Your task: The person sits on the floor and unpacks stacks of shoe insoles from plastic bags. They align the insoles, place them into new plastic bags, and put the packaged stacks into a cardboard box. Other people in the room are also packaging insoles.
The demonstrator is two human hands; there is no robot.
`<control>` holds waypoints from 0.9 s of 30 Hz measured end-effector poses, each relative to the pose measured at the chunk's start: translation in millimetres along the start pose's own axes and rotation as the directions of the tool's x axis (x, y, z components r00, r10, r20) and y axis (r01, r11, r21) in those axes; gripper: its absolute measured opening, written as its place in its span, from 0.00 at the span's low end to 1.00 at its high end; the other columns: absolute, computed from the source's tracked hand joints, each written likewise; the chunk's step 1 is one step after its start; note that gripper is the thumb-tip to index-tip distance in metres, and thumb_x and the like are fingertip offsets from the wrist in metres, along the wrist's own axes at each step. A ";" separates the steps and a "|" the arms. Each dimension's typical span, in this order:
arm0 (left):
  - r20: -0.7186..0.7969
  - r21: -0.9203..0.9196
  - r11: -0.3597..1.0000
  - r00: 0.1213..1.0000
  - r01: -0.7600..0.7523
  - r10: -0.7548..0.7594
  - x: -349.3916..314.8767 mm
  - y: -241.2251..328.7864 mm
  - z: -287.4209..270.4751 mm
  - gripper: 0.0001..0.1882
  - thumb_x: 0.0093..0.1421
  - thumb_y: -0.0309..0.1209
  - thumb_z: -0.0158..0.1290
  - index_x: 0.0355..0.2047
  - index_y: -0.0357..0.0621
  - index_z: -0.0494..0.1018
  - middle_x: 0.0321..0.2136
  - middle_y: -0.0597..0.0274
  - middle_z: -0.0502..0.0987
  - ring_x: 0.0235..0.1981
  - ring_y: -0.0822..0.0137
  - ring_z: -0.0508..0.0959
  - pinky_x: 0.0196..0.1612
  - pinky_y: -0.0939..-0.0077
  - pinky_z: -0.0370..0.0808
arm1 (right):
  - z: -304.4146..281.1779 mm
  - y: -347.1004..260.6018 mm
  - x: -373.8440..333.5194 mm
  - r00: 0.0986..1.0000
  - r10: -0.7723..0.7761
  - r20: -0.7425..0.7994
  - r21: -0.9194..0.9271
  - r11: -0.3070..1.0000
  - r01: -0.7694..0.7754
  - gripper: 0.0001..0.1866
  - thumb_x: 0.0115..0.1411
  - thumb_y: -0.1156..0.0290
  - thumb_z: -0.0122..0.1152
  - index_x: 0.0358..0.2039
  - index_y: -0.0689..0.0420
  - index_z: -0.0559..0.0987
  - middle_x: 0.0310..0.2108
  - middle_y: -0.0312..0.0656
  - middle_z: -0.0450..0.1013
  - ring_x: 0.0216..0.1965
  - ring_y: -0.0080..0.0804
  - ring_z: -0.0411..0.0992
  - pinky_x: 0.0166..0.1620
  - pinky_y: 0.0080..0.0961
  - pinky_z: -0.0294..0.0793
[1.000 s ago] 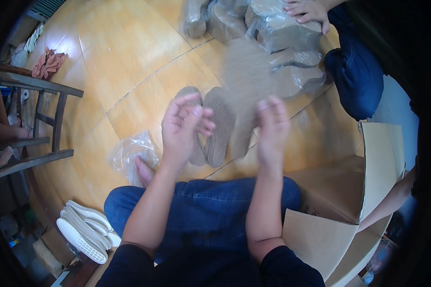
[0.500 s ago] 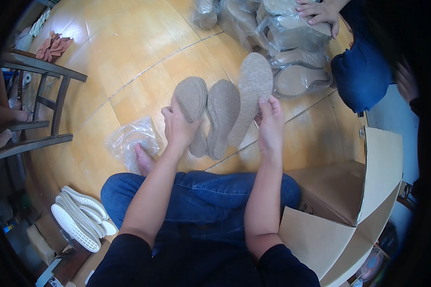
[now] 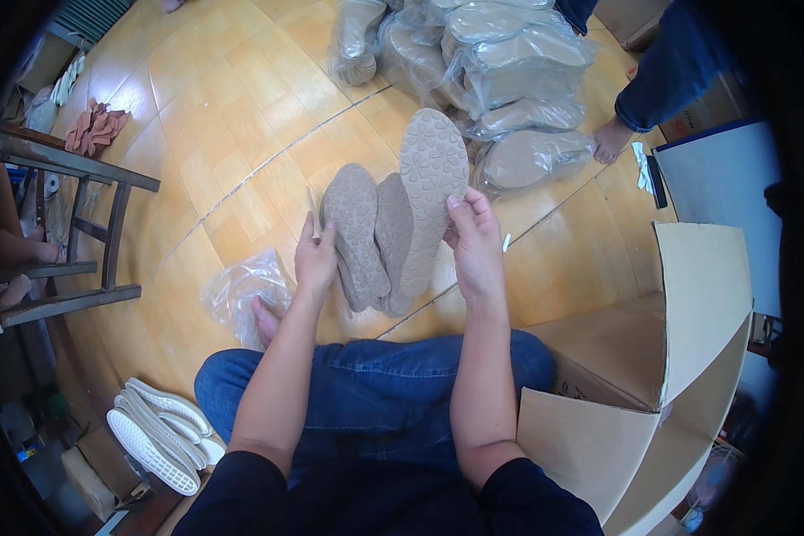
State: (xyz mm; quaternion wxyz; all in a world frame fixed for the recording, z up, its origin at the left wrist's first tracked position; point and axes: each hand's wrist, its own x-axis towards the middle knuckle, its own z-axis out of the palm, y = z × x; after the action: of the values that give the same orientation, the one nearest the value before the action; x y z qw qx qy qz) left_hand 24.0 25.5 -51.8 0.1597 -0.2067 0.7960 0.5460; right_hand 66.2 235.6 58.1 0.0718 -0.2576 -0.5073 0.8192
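Between the thumb and fingers of my right hand (image 3: 478,250) is a tan shoe sole (image 3: 431,170), upright, its flower-patterned face toward me. My left hand (image 3: 315,263) pinches a thin tan sole (image 3: 313,207), seen nearly edge-on. Right beside it on the floor lies a pile of tan soles (image 3: 353,214), the top one pattern side up. A second pile of soles (image 3: 393,223) sits between that pile and the raised sole, which partly covers it.
Bagged tan soles (image 3: 518,54) are heaped at the far side, near another person's bare foot (image 3: 612,138). An open cardboard box (image 3: 590,447) stands at my right. A crumpled clear bag (image 3: 241,290), white soles (image 3: 156,438) and a wooden stool (image 3: 89,214) are at left.
The left pile's top now shows a flower pattern, and a thin sole has come up in my left hand. My right hand's sole has shifted left. The other person's hand has left the bagged heap.
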 end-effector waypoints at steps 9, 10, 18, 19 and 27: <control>-0.087 -0.712 0.635 0.936 -0.298 0.341 -22.2 95.2 -48.8 0.25 0.69 0.47 0.38 0.56 0.41 0.61 0.50 0.54 0.71 0.46 0.62 0.74 0.51 0.68 0.70 | 2.0 -4.9 -4.3 0.997 -0.022 0.079 0.029 0.999 0.020 0.13 0.65 0.67 0.53 0.48 0.56 0.70 0.42 0.36 0.75 0.42 0.22 0.73 0.47 0.25 0.71; -0.073 -0.806 0.539 0.946 -0.242 0.316 -30.4 108.4 -53.9 0.25 0.69 0.47 0.39 0.56 0.41 0.61 0.50 0.54 0.71 0.47 0.62 0.74 0.51 0.68 0.71 | 2.8 -4.4 -4.7 0.996 -0.037 0.079 0.029 0.999 0.035 0.13 0.65 0.66 0.53 0.48 0.56 0.70 0.42 0.36 0.75 0.42 0.22 0.73 0.47 0.25 0.71; 0.331 -0.882 0.451 0.863 0.139 0.382 -54.1 116.3 -39.5 0.27 0.68 0.47 0.40 0.58 0.41 0.60 0.49 0.54 0.71 0.31 0.69 0.71 0.36 0.74 0.70 | 15.6 -4.9 -7.1 0.995 -0.090 0.039 0.012 0.996 0.090 0.13 0.66 0.69 0.52 0.49 0.58 0.70 0.36 0.31 0.74 0.35 0.13 0.70 0.38 0.13 0.68; 0.322 -0.912 0.391 0.808 0.125 0.493 -54.0 112.3 -39.1 0.27 0.68 0.47 0.40 0.59 0.40 0.60 0.49 0.54 0.71 0.29 0.70 0.69 0.34 0.75 0.69 | 17.4 -5.5 -8.1 0.990 -0.121 0.067 0.039 0.992 0.118 0.13 0.66 0.69 0.52 0.50 0.58 0.70 0.36 0.31 0.74 0.34 0.13 0.70 0.37 0.12 0.67; 0.230 -0.796 0.596 0.858 -0.106 0.460 -62.3 112.0 -17.6 0.28 0.64 0.27 0.49 0.63 0.38 0.55 0.49 0.56 0.73 0.45 0.71 0.74 0.50 0.74 0.71 | 30.8 -2.0 -18.5 0.971 -0.194 0.138 0.040 0.981 0.190 0.14 0.66 0.71 0.52 0.50 0.59 0.68 0.33 0.30 0.72 0.30 0.11 0.64 0.31 0.12 0.61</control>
State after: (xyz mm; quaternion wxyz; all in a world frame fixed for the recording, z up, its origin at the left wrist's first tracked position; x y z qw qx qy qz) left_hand 20.9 54.4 74.3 0.1313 -0.0013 0.4621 0.8770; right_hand 66.5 205.1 77.1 0.1181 -0.1476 -0.5227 0.8313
